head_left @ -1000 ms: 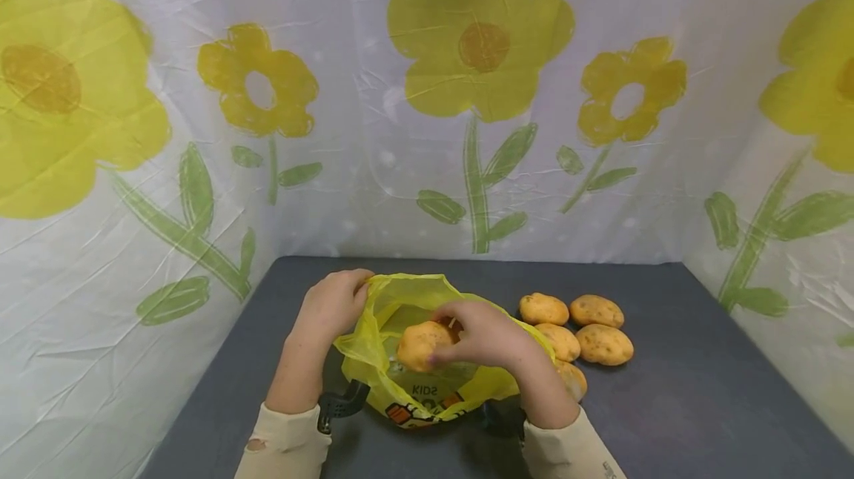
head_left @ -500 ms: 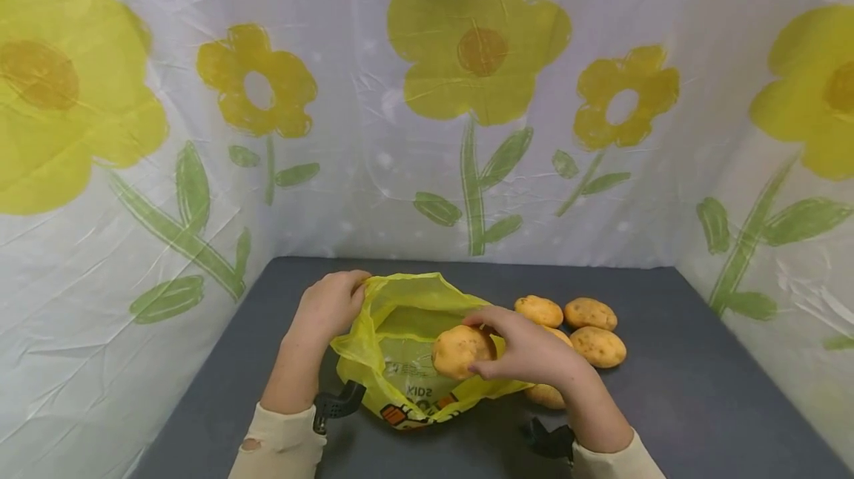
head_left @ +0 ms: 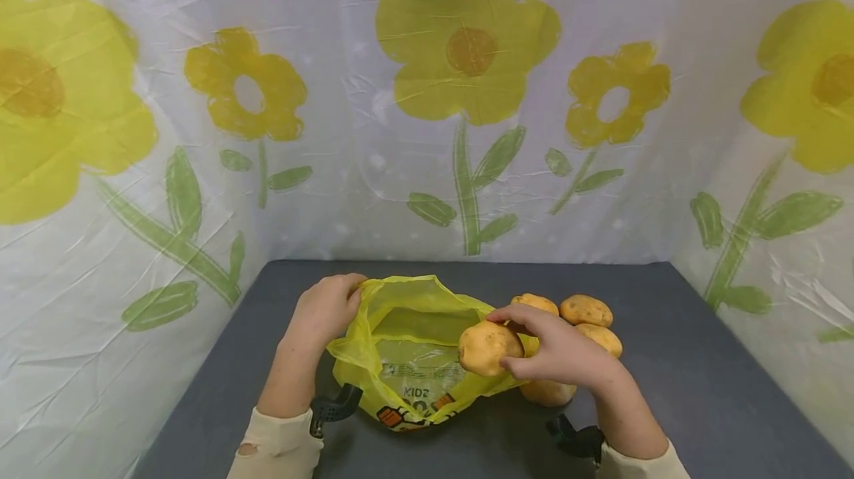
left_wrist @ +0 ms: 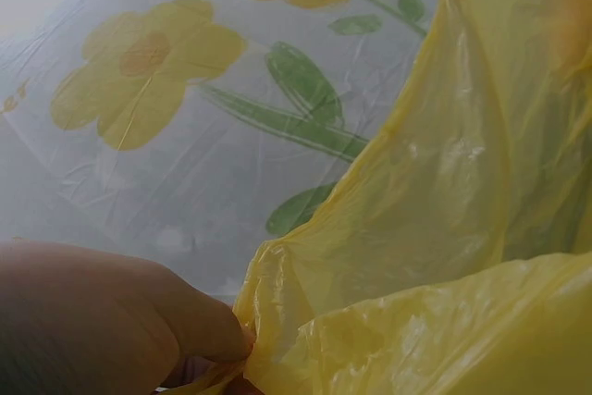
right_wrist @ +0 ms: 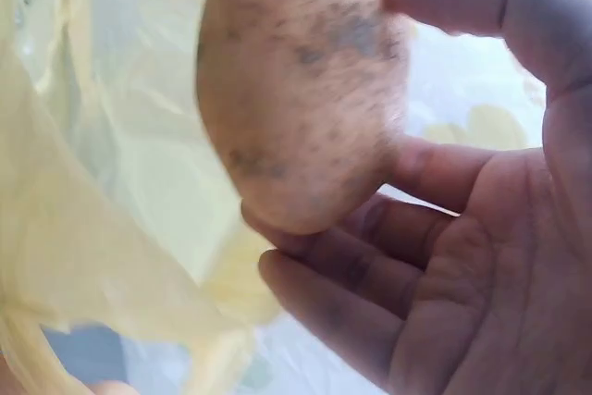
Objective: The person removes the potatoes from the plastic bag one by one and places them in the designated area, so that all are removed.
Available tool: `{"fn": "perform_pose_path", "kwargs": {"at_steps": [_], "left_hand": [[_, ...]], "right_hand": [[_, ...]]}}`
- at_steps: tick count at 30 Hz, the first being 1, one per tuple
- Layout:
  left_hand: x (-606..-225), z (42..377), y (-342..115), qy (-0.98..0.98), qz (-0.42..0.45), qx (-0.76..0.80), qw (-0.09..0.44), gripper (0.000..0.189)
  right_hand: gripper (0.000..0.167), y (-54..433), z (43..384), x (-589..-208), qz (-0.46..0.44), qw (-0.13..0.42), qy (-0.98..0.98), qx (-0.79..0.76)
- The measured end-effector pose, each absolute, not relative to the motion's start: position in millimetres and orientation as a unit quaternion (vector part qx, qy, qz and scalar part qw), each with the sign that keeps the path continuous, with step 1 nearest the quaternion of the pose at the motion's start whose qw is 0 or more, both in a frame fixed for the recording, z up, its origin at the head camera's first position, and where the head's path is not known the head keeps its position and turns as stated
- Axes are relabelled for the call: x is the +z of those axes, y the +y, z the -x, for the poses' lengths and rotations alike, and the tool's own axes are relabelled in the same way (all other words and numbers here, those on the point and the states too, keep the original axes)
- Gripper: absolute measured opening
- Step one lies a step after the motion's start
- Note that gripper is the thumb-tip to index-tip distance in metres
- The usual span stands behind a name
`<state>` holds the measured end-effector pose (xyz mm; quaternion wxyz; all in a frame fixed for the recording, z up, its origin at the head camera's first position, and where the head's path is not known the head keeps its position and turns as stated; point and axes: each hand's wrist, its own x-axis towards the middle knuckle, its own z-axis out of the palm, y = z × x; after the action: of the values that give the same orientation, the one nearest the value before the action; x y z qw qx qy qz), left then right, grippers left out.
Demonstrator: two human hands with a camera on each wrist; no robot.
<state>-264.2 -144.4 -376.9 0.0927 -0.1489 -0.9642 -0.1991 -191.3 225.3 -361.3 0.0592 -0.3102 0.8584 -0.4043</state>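
Observation:
My right hand [head_left: 557, 345] holds a potato [head_left: 490, 348] between thumb and fingers, over the right side of the mouth of a yellow plastic bag [head_left: 373, 371]. In the right wrist view the held potato [right_wrist: 301, 90] shows dark blemishes, and the little finger stands away from it. At the bag's left rim, my left hand [head_left: 325, 308] pinches the plastic; the left wrist view has that hand [left_wrist: 120, 316] gripping a gathered edge. The bag gapes wide, with printed lettering visible through its inside.
Several potatoes lie on the dark table [head_left: 680, 390] right of the bag, among them a far one [head_left: 586, 310] and a near one [head_left: 548, 392] partly under the bag's edge. A flower-patterned curtain [head_left: 347, 190] encloses the table at the back and sides.
My right hand has moved the potato rightward from over the middle of the bag's opening to its right edge. The left hand keeps its hold on the rim.

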Motion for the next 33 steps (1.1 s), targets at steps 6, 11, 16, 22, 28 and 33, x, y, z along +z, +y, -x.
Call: {"fn": "perform_pose_path", "kwargs": {"at_steps": [6, 11, 16, 22, 28, 33], "left_hand": [[-377.5, 264.3, -144.7, -0.964, 0.148, -0.200, 0.094, 0.031], [-377.2, 263.4, -145.0, -0.963, 0.149, -0.205, 0.093, 0.032], [-376.8, 263.8, -144.5, -0.963, 0.152, -0.199, 0.098, 0.031], [-377.0, 263.8, -142.7, -0.963, 0.155, -0.197, 0.097, 0.031], [-377.2, 263.3, -141.6, -0.963, 0.160, -0.195, 0.097, 0.031], [-377.4, 263.0, -140.5, -0.962, 0.164, -0.193, 0.099, 0.031]], "right_hand": [[0.056, 255.4, 186.7, -349.4, 0.296, 0.067, 0.855, -0.420], [0.054, 282.4, 183.3, -342.0, 0.265, 0.068, 0.860, -0.430], [0.057, 306.4, 177.8, -338.8, 0.213, 0.079, 0.868, -0.441], [0.065, 332.6, 177.4, -344.0, 0.155, 0.102, 0.883, -0.431], [0.068, 353.7, 184.0, -353.6, 0.093, 0.165, 0.895, -0.404], [0.061, 362.9, 187.5, -360.6, 0.055, 0.197, 0.900, -0.385]]}}
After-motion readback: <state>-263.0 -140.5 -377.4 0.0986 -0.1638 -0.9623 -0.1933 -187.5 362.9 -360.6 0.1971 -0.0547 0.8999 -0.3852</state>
